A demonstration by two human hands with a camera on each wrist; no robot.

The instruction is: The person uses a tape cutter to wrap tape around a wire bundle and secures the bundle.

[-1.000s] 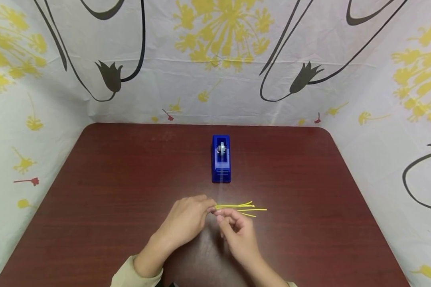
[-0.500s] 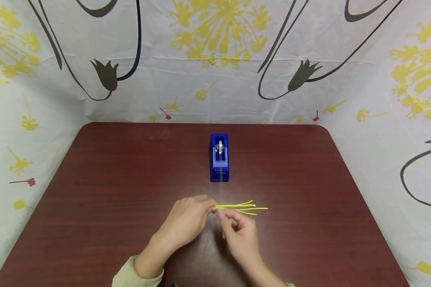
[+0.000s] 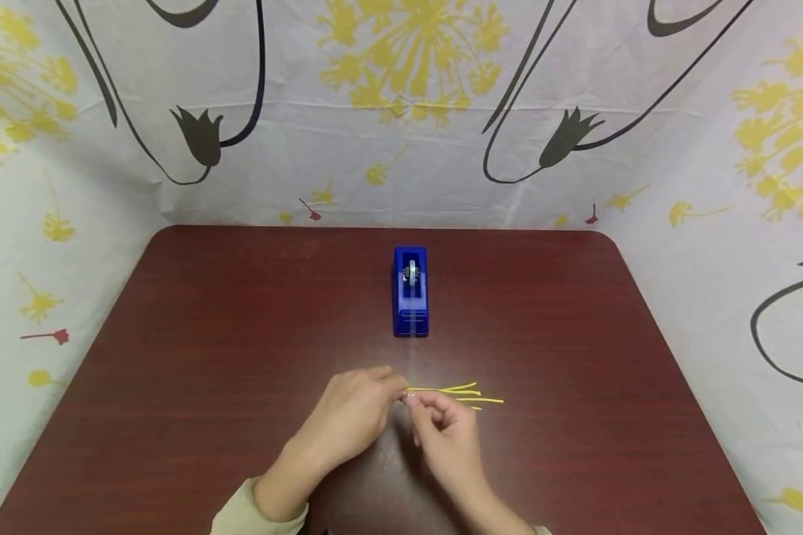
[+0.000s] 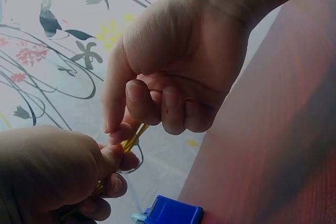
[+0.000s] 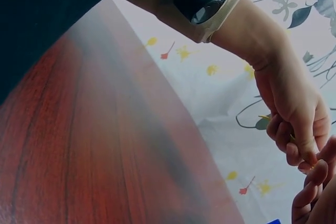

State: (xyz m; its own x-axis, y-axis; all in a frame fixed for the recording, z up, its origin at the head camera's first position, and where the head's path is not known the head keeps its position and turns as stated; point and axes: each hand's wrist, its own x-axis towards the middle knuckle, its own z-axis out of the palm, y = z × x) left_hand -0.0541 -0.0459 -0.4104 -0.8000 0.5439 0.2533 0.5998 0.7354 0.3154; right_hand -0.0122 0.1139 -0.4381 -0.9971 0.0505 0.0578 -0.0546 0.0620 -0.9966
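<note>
Several thin yellow cords (image 3: 465, 391) lie bundled, their loose ends fanning to the right in the head view. My left hand (image 3: 358, 409) pinches the bundle between thumb and fingertips, and its back hides the cords' left part. Close beside it, my right hand (image 3: 447, 438) pinches at the bundle with thumb and index finger, the other fingers curled. In the left wrist view, the cords (image 4: 128, 144) run between the fingertips of the left hand (image 4: 47, 166) and the right hand (image 4: 173, 56). The fingertips of both hands almost touch.
A blue tape dispenser (image 3: 411, 312) stands just beyond the hands, a clear roll inside. A faint pale streak runs from it toward the hands; whether it is tape, I cannot tell. The reddish-brown table (image 3: 241, 312) is enclosed by a white patterned cloth (image 3: 348, 163).
My left hand has shifted slightly right, toward the right hand. The cords' loose ends have moved a little right and nearer me, and less of the bundle shows. The dispenser stays put.
</note>
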